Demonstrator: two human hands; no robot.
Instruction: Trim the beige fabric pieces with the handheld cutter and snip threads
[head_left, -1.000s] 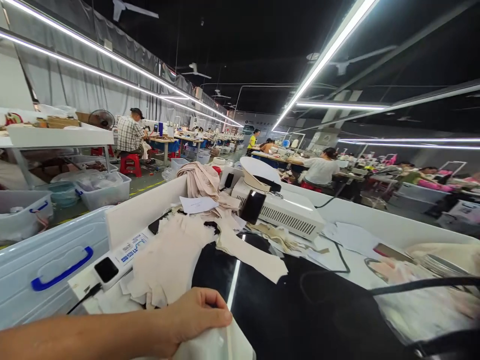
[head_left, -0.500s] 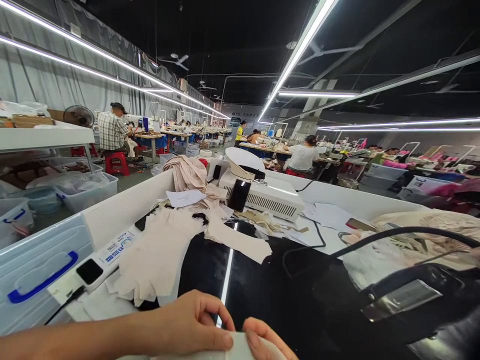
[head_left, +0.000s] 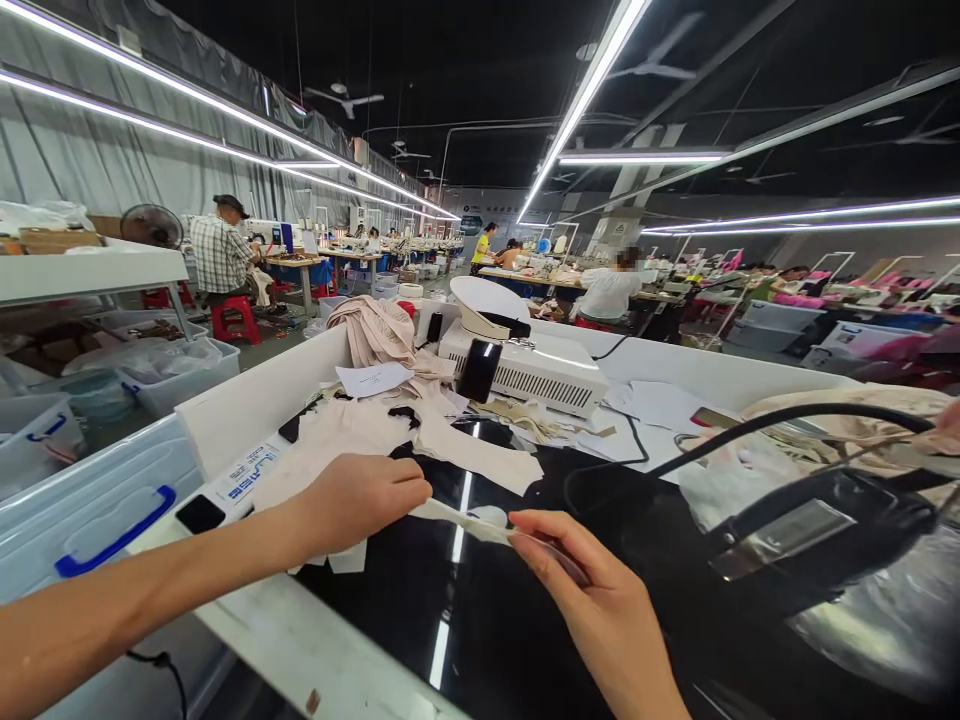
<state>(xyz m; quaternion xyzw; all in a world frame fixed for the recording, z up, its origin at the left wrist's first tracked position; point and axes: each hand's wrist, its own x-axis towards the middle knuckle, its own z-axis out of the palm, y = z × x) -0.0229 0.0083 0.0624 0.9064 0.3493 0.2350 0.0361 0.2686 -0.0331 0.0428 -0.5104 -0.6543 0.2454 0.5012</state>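
Note:
Over the near part of the glossy black tabletop [head_left: 390,610], a thin cream fabric piece [head_left: 469,522] stretches between my two hands, seen nearly edge-on. My left hand [head_left: 367,500] has its fingers curled closed on the left end. The right end is pinched between the thumb and fingers of my right hand [head_left: 585,565]. Just behind my left hand lies a pile of cut cream fabric pieces [head_left: 330,430], partly hidden by that hand. A curved cream piece [head_left: 487,450] rests flat on the black surface beyond the held one.
A white vented machine [head_left: 555,375] stands at the back with a white cap [head_left: 487,305] on top. A phone [head_left: 478,370] leans against it. To the right are a black cable [head_left: 765,430] and a blurred dark device [head_left: 817,535]. A blue-handled bin [head_left: 112,500] stands left.
Both hands have moved up and away from me, and further apart. The fabric piece has come with them, now stretched between them above the black surface.

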